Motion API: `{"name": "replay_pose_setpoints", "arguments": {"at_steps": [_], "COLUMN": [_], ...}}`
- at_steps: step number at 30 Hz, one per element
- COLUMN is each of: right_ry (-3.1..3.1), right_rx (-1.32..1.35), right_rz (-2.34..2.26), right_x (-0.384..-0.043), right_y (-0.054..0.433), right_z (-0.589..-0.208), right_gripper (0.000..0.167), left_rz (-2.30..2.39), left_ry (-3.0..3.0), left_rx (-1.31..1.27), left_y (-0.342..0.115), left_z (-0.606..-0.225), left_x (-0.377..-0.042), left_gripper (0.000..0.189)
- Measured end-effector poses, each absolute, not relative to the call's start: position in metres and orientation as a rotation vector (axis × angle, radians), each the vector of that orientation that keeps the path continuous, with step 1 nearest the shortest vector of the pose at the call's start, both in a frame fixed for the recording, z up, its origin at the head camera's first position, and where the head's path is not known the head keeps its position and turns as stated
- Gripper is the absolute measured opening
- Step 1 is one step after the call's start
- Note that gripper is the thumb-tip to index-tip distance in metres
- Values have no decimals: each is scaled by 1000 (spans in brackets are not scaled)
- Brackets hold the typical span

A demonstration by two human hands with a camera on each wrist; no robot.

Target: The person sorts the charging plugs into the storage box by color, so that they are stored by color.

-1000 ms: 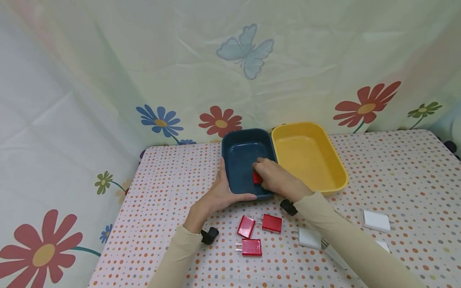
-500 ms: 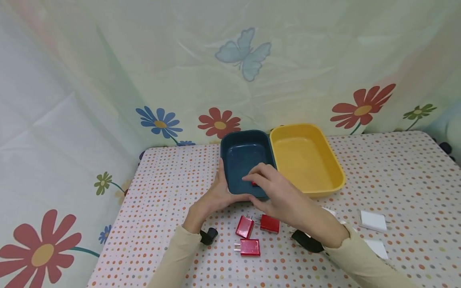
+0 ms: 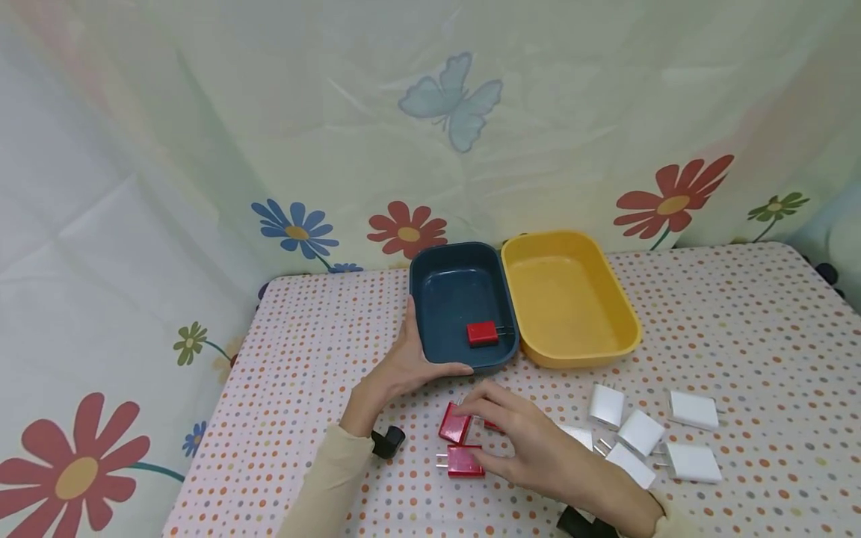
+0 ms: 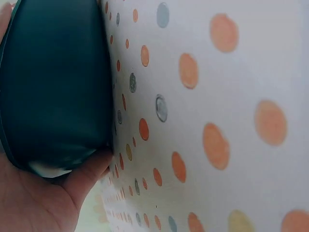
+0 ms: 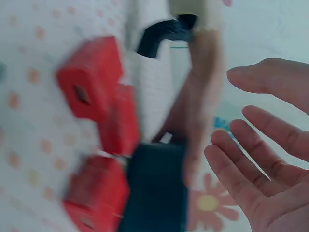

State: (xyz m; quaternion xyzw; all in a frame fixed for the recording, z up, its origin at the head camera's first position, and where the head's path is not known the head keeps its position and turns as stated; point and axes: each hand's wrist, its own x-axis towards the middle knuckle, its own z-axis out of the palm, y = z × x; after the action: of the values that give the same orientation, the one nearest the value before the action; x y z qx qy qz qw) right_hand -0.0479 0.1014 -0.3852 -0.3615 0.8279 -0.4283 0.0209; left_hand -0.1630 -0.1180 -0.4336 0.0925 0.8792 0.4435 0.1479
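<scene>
My left hand (image 3: 397,366) lies along the near left corner of a dark blue tray (image 3: 457,291), fingers on its side wall and thumb along its front. A red USB wall charger (image 3: 482,334) lies inside that tray, prongs pointing right. Over the table, my right hand (image 3: 538,448) reaches above the other red chargers with thumb and fingers apart and nothing between them. Under its fingertips are an upright-turned red charger (image 3: 454,424) and another red charger (image 3: 463,462) by the thumb. A third red charger (image 3: 493,426) is mostly hidden by the fingers.
A yellow tray (image 3: 572,299) stands right beside the blue one. Several white wall chargers (image 3: 694,462) lie on the dotted tablecloth (image 3: 323,321) to the right of my right hand. A flowered curtain (image 3: 551,134) hangs behind the table.
My right hand has let go of the red charger in the blue tray and moved back toward me, over the red chargers on the table. The left hand stays at the tray.
</scene>
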Motion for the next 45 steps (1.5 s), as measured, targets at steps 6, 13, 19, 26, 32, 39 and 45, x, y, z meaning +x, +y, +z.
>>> {"name": "replay_pose_setpoints", "arguments": {"at_steps": [6,13,19,26,32,39,45], "right_ry": [2485,2476,2508,2494,2486,2492,2493], "right_rx": [-983,-950,-907,-868,-891,-909,-849], "right_rz": [-1270,-1162,-1075,-995,-984,-965,-975], "right_x": [-45,-42,-45,-47,-50,-50,-44], "right_y": [95,90,91,90,92,90,86], "right_z": [-409,-425,-462,-473,-478,-475,-470], "right_gripper": [38,37,41,48,48,47,44], "left_rz": [1269,1267,1255,1232,1249,1266,1280], "left_ry": [2536,2533,2528,2538,2539,2532,2525], "left_rx": [242,231,226,223,232,219,227], "left_y": [-117,-116,-116,-116,-116,-116,-115], "left_z": [-433,-433,-432,-431,-431,-432,-433], "left_x": [-163,-163,-162,-162,-163,-164,-162], "left_gripper": [148,147,147,145,146,146,145]}}
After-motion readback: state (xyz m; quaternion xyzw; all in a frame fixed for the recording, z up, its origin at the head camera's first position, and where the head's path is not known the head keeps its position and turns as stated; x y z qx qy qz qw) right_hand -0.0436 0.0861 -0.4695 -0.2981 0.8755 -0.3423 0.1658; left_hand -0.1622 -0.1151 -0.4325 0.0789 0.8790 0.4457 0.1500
